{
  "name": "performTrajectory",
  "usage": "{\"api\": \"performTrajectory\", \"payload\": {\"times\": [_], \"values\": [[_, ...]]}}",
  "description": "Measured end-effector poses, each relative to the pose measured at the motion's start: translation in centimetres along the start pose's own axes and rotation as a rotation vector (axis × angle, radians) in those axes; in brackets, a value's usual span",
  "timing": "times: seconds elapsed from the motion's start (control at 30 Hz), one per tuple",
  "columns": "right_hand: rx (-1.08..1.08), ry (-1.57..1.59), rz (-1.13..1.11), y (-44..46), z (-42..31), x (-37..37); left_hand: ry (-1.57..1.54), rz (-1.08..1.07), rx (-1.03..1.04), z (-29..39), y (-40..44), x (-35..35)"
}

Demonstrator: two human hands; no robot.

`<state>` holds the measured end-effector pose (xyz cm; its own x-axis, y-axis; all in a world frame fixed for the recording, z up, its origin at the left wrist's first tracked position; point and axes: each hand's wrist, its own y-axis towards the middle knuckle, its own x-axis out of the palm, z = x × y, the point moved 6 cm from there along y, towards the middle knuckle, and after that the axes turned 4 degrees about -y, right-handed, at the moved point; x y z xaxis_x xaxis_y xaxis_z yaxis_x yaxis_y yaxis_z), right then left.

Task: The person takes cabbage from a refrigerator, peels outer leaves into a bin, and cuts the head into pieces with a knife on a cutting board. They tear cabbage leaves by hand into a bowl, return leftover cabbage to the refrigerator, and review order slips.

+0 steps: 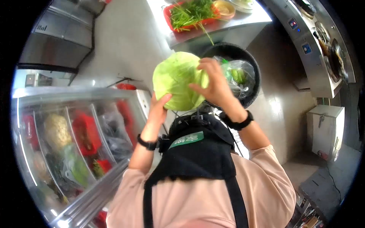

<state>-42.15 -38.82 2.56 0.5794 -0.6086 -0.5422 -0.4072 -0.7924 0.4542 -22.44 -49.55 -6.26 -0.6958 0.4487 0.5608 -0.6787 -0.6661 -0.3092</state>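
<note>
A round, pale green cabbage (175,78) is held up in front of my black apron. My left hand (159,108) grips it from the lower left, with the thumb lying over its near side. At the cabbage's right edge is my right hand (213,83), its thumb and curled fingers closed on the outer leaf there. The fingertips of my left hand are hidden beneath the cabbage. Just to the right and partly behind stands a round black bin (255,76), with a clear plastic bag (243,76) and green scraps inside.
Ahead, a steel table (224,32) bears a red basket (167,18) of leafy greens and a yellowish bowl (224,8). A glass-topped display case (102,95) with vegetables in compartments stands at left. Stoves (317,72) and a white box (323,129) are at right.
</note>
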Motion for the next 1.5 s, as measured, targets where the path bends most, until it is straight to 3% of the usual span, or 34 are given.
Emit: {"api": "performTrajectory", "payload": {"times": [0.27,0.5,0.57,0.67,0.8,0.87,0.93,1.0,1.07,1.3,1.5], "values": [[-0.005,-0.124,-0.05,3.9,0.1,6.1,0.248,0.148,0.101,3.8,3.5,0.1],[0.025,-0.178,-0.033,8.7,-0.5,10.9,0.311,0.121,0.14,8.2,7.2,-4.5],[0.025,-0.224,-0.019,10.4,-1.4,12.5,0.227,0.055,0.117,9.5,8.8,-7.1],[-0.022,0.102,0.144,12.7,-3.0,13.6,-0.016,-0.016,0.02,11.3,11.1,-11.2],[0.127,-0.037,0.351,15.5,-2.5,12.4,-0.178,-0.138,-0.094,13.8,14.1,-17.0],[0.479,0.489,0.315,15.1,0.5,15.1,-0.192,-0.133,-0.152,15.2,14.9,-18.7],[0.599,0.694,0.265,15.1,0.6,17.3,-0.292,-0.175,-0.168,16.9,16.2,-18.5],[0.551,0.496,0.312,15.8,-0.5,17.7,-0.273,-0.143,-0.179,18.9,17.5,-17.2],[0.159,-0.167,0.21,18.2,-4.9,16.9,-0.254,-0.099,-0.199,20.5,18.4,-16.1],[0.167,-0.319,0.179,25.2,-4.0,19.7,0.234,-0.218,-0.019,25.7,23.3,-10.4],[0.05,-0.246,0.131,27.6,-1.3,19.4,0.281,-0.27,-0.059,26.6,26.8,-6.4]]}}
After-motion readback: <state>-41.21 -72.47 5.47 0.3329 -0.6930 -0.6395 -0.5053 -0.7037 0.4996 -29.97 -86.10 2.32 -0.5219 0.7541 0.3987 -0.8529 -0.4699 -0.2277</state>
